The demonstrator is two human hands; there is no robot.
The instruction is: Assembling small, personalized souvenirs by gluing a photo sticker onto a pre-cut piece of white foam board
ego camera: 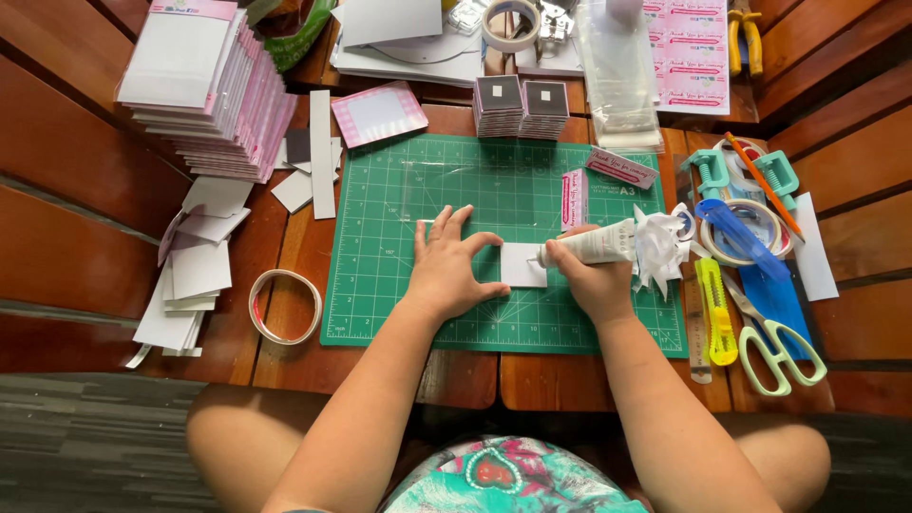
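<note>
One small white card (522,264) lay near the middle of the green cutting mat (399,304). The left hand (448,268) pressed flat beside it, fingers spread wide. The right hand (591,278) was curled tight around one white glue tube (598,244), nozzle at the card's edge. Above the mat stood two stacks of dark-framed squares (521,106); left of it one tape ring (285,306); right of it one pair of green scissors (774,347) and one yellow cutter (716,311).

My left hand (448,269) and right hand (591,277) are bare, no rings, no watch, arms uncovered to the elbows, knees bare too, and I'm wearing a teal, pink and red patterned garment.
</note>
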